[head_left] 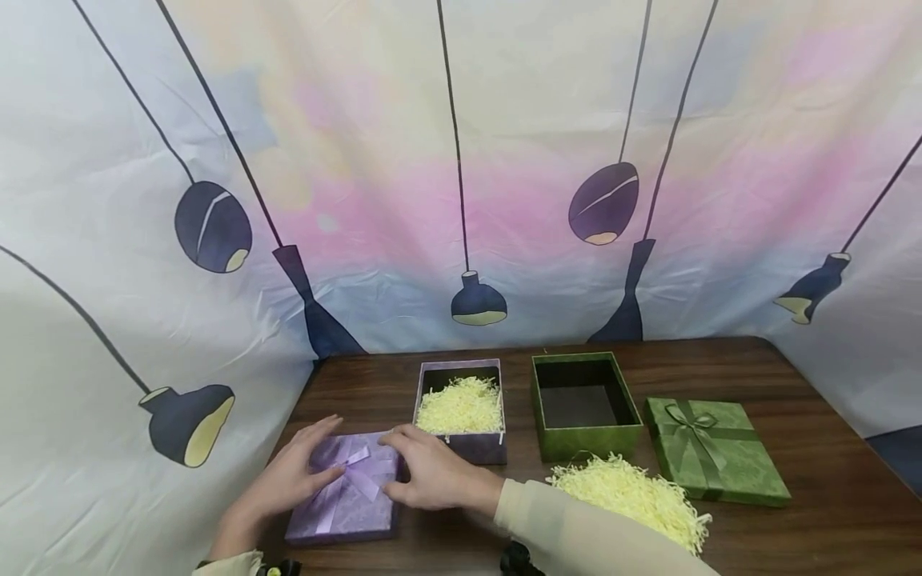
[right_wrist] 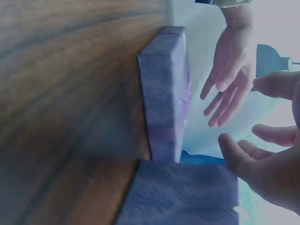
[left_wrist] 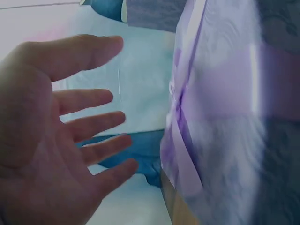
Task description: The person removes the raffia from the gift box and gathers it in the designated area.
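A purple gift-box lid with a ribbon bow lies flat on the table's left side. My left hand hovers over its left part, fingers extended and apart from the lid in the left wrist view. Above the lid's right side is my right hand, its fingers loosely bent and holding nothing. The right wrist view shows a space between this hand and the lid. Just behind, the purple box stands uncovered, filled with pale yellow shredded paper.
To the right stands an uncovered green box with a dark inside. Beside it lies a green lid with a bow. A loose heap of yellow shredded paper sits in front of them on the wooden table. A printed cloth hangs behind.
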The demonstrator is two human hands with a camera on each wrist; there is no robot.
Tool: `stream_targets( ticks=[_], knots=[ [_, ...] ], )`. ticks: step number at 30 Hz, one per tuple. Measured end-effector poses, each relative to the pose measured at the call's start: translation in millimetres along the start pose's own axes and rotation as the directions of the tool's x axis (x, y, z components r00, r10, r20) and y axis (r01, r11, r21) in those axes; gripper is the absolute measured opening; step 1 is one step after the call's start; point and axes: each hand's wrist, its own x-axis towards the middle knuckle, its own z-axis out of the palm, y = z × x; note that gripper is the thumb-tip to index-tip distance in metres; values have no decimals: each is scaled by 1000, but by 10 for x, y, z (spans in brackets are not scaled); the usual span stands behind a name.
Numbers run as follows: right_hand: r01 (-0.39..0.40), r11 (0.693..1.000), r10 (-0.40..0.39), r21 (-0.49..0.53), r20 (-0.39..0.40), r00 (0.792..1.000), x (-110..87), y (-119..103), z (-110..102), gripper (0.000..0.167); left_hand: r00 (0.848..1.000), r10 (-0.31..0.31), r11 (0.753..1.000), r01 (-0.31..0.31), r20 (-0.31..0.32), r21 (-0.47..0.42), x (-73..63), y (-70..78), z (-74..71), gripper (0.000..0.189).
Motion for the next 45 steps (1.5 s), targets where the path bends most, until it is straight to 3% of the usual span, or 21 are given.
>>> stream_targets(
  ticks=[7, 14, 22, 30, 38, 45],
  knots=[
    [43, 997, -37, 66, -82, 996, 49, 165, -238, 54, 998, 63, 997, -64, -27, -38, 218, 138, 26, 74],
    [-11, 996, 19, 90, -89, 996, 89, 375, -401, 54, 995, 92, 992, -96, -41, -83, 363, 238, 74, 75],
    [-94, 995, 94, 22, -21, 995, 119, 548, -523, 60, 997, 73, 983, -74, -14, -169, 516, 367, 190, 75],
    [-158, 986, 161, -46, 75, 984, 164, 691, -496, 79, 996, 86, 971, -87, -14, -224, 575, 434, 405, 71],
    [-206, 973, 222, -106, 176, 959, 190, 714, -444, 90, 994, 105, 933, -92, 18, -348, 618, 494, 511, 70],
    [-209, 968, 234, -140, 196, 952, 224, 762, -427, 97, 991, 135, 888, -116, 12, -446, 649, 486, 548, 66]
  ],
)
